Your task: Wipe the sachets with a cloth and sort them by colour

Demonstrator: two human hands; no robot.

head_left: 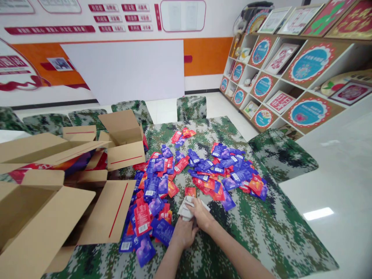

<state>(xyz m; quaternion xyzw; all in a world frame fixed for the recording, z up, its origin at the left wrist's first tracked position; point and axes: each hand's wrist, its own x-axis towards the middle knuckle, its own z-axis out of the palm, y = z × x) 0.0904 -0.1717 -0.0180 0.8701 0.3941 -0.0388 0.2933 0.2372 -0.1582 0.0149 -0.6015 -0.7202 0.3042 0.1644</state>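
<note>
Item: one crumpled white plastic bag [187, 207], lying low on the near middle of the table, just below the spread of sachets. We hold it with both hands. Our right hand [200, 215] lies over its right side, fingers curled down and pinching the white film. Our left hand [183, 232] sits under and just behind it, fingers closed against the bag's lower edge; how firmly it grips we cannot tell, since the knuckles hide the fingertips.

Around it: a loose scatter of small flat foil sachets, purple and red [203, 170], spread across the middle of the table. More of them run in a band down to our left, one purple sachet [144, 251] nearest the table's front edge.

Support: a table under a green camouflage-print cloth [261, 232].

To our left: an open brown cardboard carton with red tape lines [43, 221], flaps spread. A second open carton [122, 143] stands behind it, touching the sachets.

Beyond: camouflage-covered chairs [192, 107] at the far edge, a white board [128, 69] leaning on the wall, and a white shelf unit with round blue emblems [290, 77] to our right.
</note>
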